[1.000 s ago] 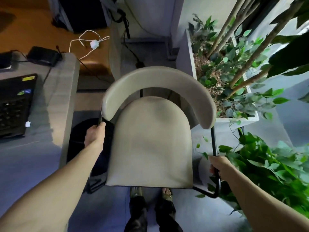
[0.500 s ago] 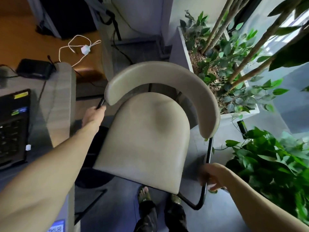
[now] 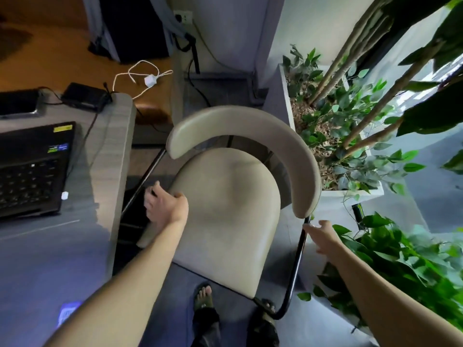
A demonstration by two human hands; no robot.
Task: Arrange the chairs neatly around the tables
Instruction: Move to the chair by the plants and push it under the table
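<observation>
**Both hands at a beige chair beside the table**

We looked down at a beige padded chair point(image 3: 225, 216) with a curved backrest and black tube frame, standing between a grey table point(image 3: 110, 151) on our left and a white planter point(image 3: 350, 194) on our right. Our left hand point(image 3: 166, 205) curled over the seat's left edge, grasping it. Our right hand point(image 3: 322, 235) was spread open with fingertips at the frame tube, not closed around it. A laptop point(image 3: 30, 169) lay on the table.
</observation>
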